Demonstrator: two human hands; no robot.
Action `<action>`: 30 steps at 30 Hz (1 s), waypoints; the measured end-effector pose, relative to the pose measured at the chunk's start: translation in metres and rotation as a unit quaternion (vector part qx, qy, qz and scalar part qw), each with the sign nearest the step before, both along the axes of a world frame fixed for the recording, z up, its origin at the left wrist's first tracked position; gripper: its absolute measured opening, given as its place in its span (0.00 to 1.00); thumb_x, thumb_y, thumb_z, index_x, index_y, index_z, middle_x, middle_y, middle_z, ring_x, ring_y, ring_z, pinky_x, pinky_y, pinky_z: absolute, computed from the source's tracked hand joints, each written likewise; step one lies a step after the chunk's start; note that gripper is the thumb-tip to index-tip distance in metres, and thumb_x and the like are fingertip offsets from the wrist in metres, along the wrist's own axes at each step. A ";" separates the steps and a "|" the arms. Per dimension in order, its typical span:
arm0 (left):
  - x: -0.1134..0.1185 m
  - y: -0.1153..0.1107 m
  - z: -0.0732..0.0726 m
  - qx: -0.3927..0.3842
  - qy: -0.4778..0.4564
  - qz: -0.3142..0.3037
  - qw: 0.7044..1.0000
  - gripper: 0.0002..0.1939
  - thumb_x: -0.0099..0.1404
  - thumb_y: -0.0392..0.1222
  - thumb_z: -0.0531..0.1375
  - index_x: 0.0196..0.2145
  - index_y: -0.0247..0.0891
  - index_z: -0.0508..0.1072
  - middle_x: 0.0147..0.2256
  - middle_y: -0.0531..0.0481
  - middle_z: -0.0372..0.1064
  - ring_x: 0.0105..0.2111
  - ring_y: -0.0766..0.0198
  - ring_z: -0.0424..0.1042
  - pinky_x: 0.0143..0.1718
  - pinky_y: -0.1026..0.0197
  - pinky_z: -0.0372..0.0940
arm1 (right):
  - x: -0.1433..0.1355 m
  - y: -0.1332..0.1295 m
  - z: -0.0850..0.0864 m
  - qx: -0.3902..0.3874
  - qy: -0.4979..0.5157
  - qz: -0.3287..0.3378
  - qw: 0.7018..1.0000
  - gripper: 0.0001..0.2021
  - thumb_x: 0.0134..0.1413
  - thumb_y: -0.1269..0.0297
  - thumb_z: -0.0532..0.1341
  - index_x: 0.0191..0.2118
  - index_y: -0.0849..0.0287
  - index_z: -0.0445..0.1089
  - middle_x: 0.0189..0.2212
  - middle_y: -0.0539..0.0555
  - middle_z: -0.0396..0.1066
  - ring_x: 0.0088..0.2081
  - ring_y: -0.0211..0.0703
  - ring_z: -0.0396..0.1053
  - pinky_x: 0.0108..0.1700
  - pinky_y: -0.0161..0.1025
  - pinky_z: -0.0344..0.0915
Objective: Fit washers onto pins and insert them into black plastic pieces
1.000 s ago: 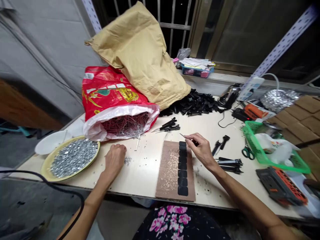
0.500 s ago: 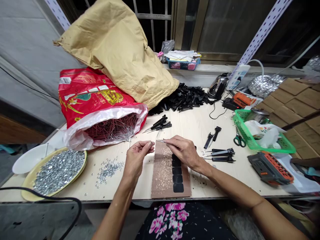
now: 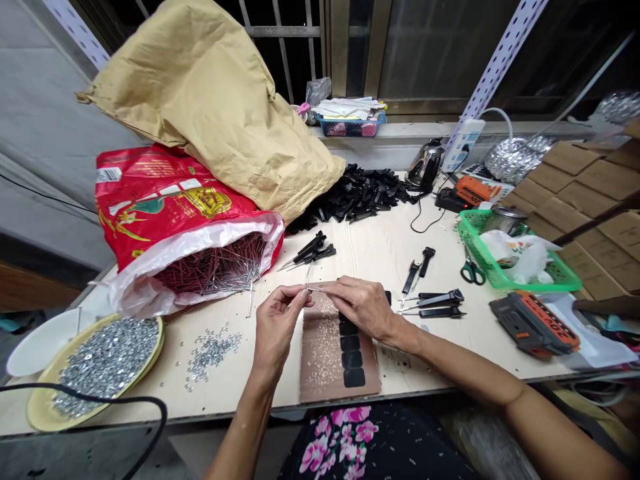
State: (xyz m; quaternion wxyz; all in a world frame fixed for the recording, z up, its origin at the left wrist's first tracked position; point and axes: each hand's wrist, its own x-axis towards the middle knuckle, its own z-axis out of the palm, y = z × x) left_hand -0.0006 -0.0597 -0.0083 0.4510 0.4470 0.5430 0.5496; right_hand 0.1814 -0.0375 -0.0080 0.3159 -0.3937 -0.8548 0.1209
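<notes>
Head view, pin (image 3: 315, 289), seemingly in right grip (image 3: 364, 305)

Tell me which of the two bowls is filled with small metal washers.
The yellow bowl, nearer the table's front edge: silvery washers fill it, while only a thin metal rod shows in the white bowl.

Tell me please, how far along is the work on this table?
Likely done: the black plastic handles with thin metal shafts, grouped beside the brown rectangular board.
In hand: the right hand holds a thin silvery metal rod, its tip at the left hand's fingertips.
Apparently remaining: the big heap of loose black plastic pieces and many rods inside the red bag.
</notes>
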 end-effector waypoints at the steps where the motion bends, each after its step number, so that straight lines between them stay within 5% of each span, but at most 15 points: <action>1: 0.000 0.000 0.000 0.000 0.001 -0.002 1.000 0.10 0.54 0.43 0.65 0.33 0.35 0.75 0.29 0.51 0.73 0.29 0.67 0.73 0.37 0.63 0.66 | 0.000 0.000 0.000 0.008 -0.002 -0.002 1.000 0.14 0.61 0.69 0.54 0.50 0.54 0.70 0.39 0.50 0.73 0.37 0.35 0.70 0.39 0.31 0.63; 6: -0.001 0.001 0.002 -0.030 -0.005 -0.013 0.999 0.16 0.54 0.45 0.66 0.39 0.35 0.76 0.32 0.49 0.75 0.29 0.65 0.73 0.38 0.61 0.67 | 0.000 -0.003 -0.005 0.026 -0.009 -0.023 0.999 0.13 0.61 0.69 0.54 0.48 0.54 0.70 0.37 0.50 0.73 0.37 0.36 0.70 0.37 0.32 0.61; 18: 0.000 0.004 -0.005 -0.086 -0.085 -0.028 0.992 0.15 0.47 0.43 0.70 0.32 0.33 0.76 0.27 0.52 0.73 0.23 0.68 0.71 0.31 0.63 0.68 | -0.005 -0.011 -0.010 0.093 -0.062 -0.100 0.989 0.10 0.63 0.64 0.52 0.36 0.59 0.69 0.31 0.54 0.72 0.34 0.41 0.66 0.36 0.39 0.55; 30: 0.004 0.004 -0.010 -0.096 -0.116 -0.037 0.988 0.16 0.47 0.42 0.70 0.33 0.31 0.76 0.25 0.51 0.73 0.22 0.70 0.71 0.29 0.66 0.68 | -0.003 -0.009 -0.015 0.116 -0.054 -0.096 0.987 0.10 0.64 0.63 0.53 0.37 0.58 0.70 0.32 0.53 0.71 0.34 0.39 0.66 0.36 0.38 0.54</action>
